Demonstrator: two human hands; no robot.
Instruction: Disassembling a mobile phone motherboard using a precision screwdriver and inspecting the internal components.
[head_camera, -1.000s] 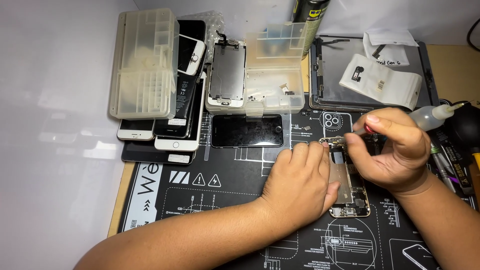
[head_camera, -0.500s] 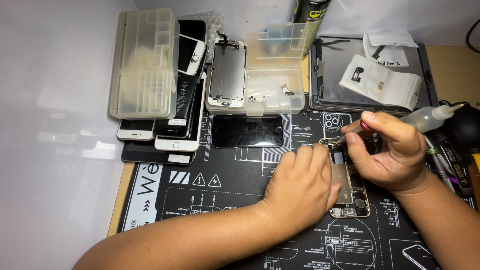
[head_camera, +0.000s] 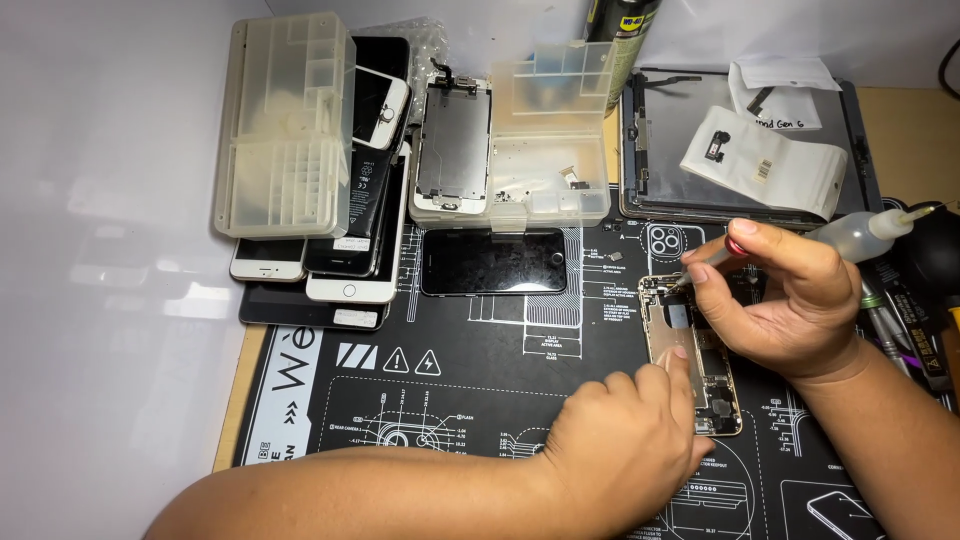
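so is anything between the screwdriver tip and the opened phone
Nothing visible. The right hand holds the screwdriver with its tip at the top edge of the opened phone, while the left hand rests a fingertip on the phone lower down, clear of the tip.

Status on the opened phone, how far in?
Done: opened phone lies screenless on the mat, internals exposed. In hand: left hand steadies it; right hand works a small screwdriver at its top edge. Left: boards and parts still fill the housing.

Opened gold phone (head_camera: 690, 350) — flat on black mat (head_camera: 480, 370).
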